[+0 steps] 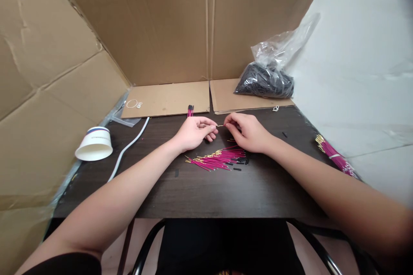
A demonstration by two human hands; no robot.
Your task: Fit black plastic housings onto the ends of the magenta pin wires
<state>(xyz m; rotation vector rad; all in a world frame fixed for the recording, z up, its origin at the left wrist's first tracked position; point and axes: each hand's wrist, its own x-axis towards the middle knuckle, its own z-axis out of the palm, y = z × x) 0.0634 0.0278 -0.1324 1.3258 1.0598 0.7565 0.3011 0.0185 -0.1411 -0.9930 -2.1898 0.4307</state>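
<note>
left hand (193,132) grip: pinches wire (220,126) | right hand (247,132) grip: pinches same wire (above magenta pile (217,159))

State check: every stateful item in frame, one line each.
Left hand: pinched on thin pink wire.
Right hand: pinching the wire's metal tip.
Loose pile of pink gold-tipped wires: fanned flat on dark table.
Banded pink wire bundle: lying at right edge.
White paper cup: upside down.
Clear plastic bag of black pieces: open, slumped.
</note>
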